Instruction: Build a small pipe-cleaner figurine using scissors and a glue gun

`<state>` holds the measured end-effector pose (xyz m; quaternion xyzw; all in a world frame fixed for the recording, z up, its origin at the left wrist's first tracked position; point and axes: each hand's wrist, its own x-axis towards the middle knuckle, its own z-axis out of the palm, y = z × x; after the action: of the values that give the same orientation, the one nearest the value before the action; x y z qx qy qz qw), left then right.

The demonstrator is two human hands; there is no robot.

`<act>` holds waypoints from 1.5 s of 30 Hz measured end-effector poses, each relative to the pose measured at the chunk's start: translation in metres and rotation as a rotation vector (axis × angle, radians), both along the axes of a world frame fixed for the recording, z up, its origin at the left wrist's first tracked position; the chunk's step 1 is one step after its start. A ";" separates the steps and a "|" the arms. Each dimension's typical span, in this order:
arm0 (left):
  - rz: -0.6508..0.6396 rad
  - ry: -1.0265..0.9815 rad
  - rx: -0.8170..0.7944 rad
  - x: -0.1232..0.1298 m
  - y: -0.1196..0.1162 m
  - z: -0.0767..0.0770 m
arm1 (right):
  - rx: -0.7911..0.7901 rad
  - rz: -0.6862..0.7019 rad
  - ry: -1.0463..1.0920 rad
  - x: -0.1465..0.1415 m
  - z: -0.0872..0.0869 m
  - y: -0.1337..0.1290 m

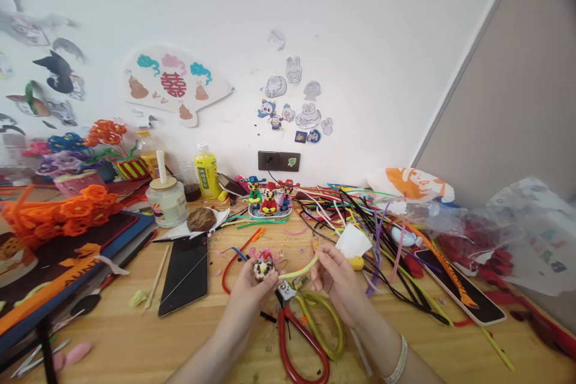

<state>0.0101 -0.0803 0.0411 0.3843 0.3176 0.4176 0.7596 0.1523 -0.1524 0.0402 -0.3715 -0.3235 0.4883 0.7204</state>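
My left hand (252, 289) is closed around a small figure head (264, 265), white with dark marks and a red and pink top. From beside it a pale yellow pipe cleaner (297, 274) runs across to my right hand (335, 276), which pinches its other end. Whether the pipe cleaner is fixed to the head is hidden by my left thumb. Just below my hands lie pliers with red handles (283, 342) and scissors with yellow handles (338, 336), overlapping on the wooden table (216, 348).
Three small figures (270, 199) stand on a tray at the back. Many loose pipe cleaners (382, 240) spread on the right, near a phone (459, 288). A black tablet (184, 276), a glass jar (166, 201), a yellow bottle (206, 171) and orange flowers (67, 213) are left.
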 end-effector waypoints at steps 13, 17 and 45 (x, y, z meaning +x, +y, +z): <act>-0.063 -0.204 -0.163 -0.003 0.004 0.000 | 0.022 -0.176 -0.096 -0.012 -0.008 0.001; -0.016 -0.232 -0.171 -0.003 0.007 -0.001 | 0.032 0.040 0.007 -0.017 -0.011 -0.001; -0.118 -0.246 0.013 -0.011 0.009 0.007 | -0.065 0.299 0.034 -0.017 -0.017 -0.003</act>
<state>-0.0006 -0.0713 0.0479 0.3530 0.1965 0.4183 0.8135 0.1348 -0.1557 0.0233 -0.3341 -0.3469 0.6065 0.6326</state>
